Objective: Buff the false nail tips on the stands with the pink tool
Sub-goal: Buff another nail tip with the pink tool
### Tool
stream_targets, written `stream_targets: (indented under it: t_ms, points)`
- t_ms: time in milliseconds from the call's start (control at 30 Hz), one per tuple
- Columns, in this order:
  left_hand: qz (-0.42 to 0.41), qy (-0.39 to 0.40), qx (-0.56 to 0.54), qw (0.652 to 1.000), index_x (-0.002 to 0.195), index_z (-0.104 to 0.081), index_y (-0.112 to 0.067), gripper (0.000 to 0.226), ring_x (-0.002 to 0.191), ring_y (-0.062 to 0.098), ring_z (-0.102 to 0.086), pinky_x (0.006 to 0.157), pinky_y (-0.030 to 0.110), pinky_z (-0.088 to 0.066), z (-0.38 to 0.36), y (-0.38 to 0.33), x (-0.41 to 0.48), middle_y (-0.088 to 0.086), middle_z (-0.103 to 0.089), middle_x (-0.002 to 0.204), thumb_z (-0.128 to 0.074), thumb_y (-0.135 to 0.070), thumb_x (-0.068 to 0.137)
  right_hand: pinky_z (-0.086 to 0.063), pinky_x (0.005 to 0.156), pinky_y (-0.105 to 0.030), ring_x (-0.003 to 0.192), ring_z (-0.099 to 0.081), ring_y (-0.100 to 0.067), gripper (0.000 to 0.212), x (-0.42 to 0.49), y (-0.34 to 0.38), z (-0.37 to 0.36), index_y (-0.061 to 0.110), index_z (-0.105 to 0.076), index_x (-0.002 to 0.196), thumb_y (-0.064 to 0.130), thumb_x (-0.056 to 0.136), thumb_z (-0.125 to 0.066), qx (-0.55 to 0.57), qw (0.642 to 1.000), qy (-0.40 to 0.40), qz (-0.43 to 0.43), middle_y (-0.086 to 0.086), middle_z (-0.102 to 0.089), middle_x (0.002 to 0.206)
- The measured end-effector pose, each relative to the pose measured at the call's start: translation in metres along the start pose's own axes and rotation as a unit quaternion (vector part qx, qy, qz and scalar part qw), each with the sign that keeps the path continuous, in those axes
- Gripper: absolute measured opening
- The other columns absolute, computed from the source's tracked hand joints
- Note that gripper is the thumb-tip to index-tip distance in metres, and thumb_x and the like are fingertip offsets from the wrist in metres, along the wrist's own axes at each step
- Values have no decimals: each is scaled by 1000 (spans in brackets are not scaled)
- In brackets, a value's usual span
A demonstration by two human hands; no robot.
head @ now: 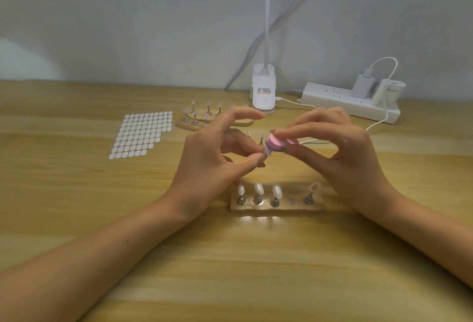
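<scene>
My left hand (pixel 217 152) pinches a small nail tip on its metal stand (pixel 266 152) between thumb and fingers, lifted above the table. My right hand (pixel 330 147) pinches the pink buffing tool (pixel 276 142), whose end touches that tip. Below the hands lies a wooden base (pixel 277 207) with three white tips (pixel 259 189) upright on metal stands, one bare magnet spot (pixel 291 201) and one more tip (pixel 313 189) at its right end.
A second wooden base (pixel 197 123) with several tips stands at the back. A sheet of white adhesive dots (pixel 139 134) lies at the left. Behind are a clip lamp base (pixel 263 91), a white power strip (pixel 350 102) and a charging cable (pixel 376 123).
</scene>
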State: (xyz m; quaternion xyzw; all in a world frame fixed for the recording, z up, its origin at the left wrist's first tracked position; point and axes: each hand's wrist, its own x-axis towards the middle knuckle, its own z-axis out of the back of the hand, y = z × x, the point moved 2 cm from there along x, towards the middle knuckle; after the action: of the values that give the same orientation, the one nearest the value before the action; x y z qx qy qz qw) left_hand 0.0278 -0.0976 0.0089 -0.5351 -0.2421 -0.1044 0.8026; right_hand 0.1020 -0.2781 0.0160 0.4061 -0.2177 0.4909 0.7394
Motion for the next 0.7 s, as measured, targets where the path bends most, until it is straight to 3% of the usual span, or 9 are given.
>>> stream_targets:
  t_ms: [133, 233, 333, 433, 600, 700]
  points:
    - [-14, 0, 19, 1000, 126, -61, -16, 49, 78, 7, -75, 53, 16, -52, 0, -1, 0, -7, -77, 79, -81, -12, 82, -42, 81, -36, 93, -58, -23, 21, -1, 2, -1, 26, -71, 107, 28, 86, -70, 2, 999, 19, 34, 4, -69, 98]
    - [-3, 4, 1, 1000, 126, -61, -18, 49, 79, 9, -76, 53, 15, -50, 0, 0, 0, -5, -77, 80, -80, -6, 83, -43, 80, -40, 92, -56, -21, 21, 0, 1, 1, 26, -72, 105, 30, 85, -69, 9, 1000, 0, -6, 6, -69, 97]
    - [-15, 2, 14, 1000, 126, -61, -17, 50, 79, 8, -76, 53, 22, -55, -1, -2, 0, -7, -77, 81, -81, -19, 81, -41, 82, -34, 92, -57, -24, 21, -1, 3, -2, 27, -71, 106, 29, 86, -70, 3, 999, 17, 32, 6, -68, 97]
    - [0, 2, -2, 1000, 127, -61, -17, 50, 79, 9, -76, 52, 16, -51, 0, 0, 0, -6, -77, 79, -81, -7, 82, -42, 81, -40, 93, -58, -19, 21, 0, 0, 0, 27, -71, 106, 29, 85, -70, 4, 1000, 1, -6, 9, -69, 98]
    - [2, -3, 14, 1000, 125, -61, -21, 51, 80, 7, -76, 52, 28, -54, -1, 1, -1, -6, -77, 81, -79, 0, 82, -48, 85, -43, 99, -60, -15, 22, -1, -3, 4, 26, -73, 106, 30, 85, -70, 24, 999, -13, -40, 13, -67, 102]
    - [4, -7, 4, 1000, 125, -61, -18, 50, 79, 7, -76, 51, 26, -54, -1, 1, -1, -6, -77, 80, -79, -2, 82, -49, 84, -41, 101, -61, -14, 23, 0, -2, 5, 26, -71, 108, 31, 85, -69, 39, 997, -26, -56, 14, -69, 104]
